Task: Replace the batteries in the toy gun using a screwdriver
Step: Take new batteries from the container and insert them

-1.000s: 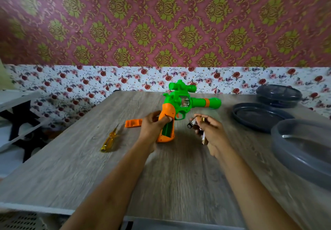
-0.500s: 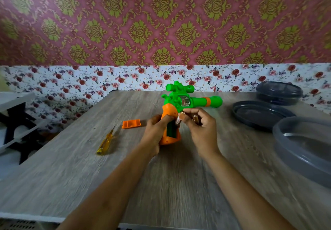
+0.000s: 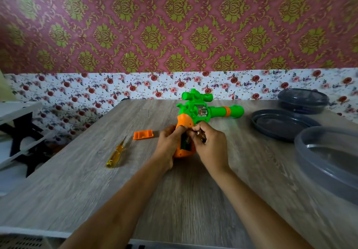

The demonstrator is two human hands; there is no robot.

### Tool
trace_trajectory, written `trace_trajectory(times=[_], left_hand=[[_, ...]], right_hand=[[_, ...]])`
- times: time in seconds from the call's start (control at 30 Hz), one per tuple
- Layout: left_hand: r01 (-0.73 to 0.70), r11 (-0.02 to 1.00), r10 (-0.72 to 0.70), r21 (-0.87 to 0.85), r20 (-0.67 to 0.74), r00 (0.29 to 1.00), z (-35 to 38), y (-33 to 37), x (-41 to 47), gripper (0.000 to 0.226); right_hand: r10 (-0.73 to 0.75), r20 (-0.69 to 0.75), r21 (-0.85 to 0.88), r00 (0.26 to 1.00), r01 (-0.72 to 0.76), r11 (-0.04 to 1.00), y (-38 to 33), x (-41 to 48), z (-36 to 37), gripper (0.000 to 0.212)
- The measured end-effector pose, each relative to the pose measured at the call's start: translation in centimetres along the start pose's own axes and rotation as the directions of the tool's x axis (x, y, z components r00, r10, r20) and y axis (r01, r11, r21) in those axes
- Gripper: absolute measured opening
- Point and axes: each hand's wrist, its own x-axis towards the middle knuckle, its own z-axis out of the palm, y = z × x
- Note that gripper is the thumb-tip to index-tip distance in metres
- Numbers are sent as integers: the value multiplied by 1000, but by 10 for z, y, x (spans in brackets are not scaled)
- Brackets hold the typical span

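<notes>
A green toy gun (image 3: 201, 110) with an orange grip stands on the wooden table (image 3: 193, 190), barrel pointing right. My left hand (image 3: 168, 142) grips the orange handle, whose battery slot faces me and shows dark inside. My right hand (image 3: 210, 144) holds batteries (image 3: 200, 134) in its curled fingers and presses its fingertips against the open slot. The orange battery cover (image 3: 143, 134) lies on the table left of the gun. A yellow-handled screwdriver (image 3: 115, 154) lies further left, tip pointing away from me.
Three dark grey plastic pieces sit at the right: a lidded container (image 3: 302, 101) at the back, a flat lid (image 3: 280, 124) in front of it, and a large bowl (image 3: 329, 157) nearest me. A white shelf (image 3: 17, 113) stands beyond the table's left edge.
My right hand has carried the batteries left to the gun's handle and now touches the open slot. My left hand kept its hold on the grip.
</notes>
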Motion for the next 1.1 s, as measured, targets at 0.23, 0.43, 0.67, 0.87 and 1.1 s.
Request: trace_trajectory(times=[0.23,0.43,0.67,0.87,1.1], left_hand=[[10,999,-10,-38,-8,1000,0,0,0,10],[9,998,-11,-62,-21,1000,1,-1,0,15],[40,996,-50,-73,-129,990,-1,-1,5,9],[106,983,-128,-152,-141,982,-5,1,8,30],[95,963,-116,-253,-69,991,-7,1,10,28]], right_hand=[[-88,-27,-290,996,76,954,-3,-1,4,11],[-55,9,-245,998,56,968,-1,-1,3,8],[-120,121,-358,985,156,921,-5,-12,7,8],[66,206,-63,976,-54,997,-1,-7,7,16],[749,513,753,420,-639,-158,1,20,-24,8]])
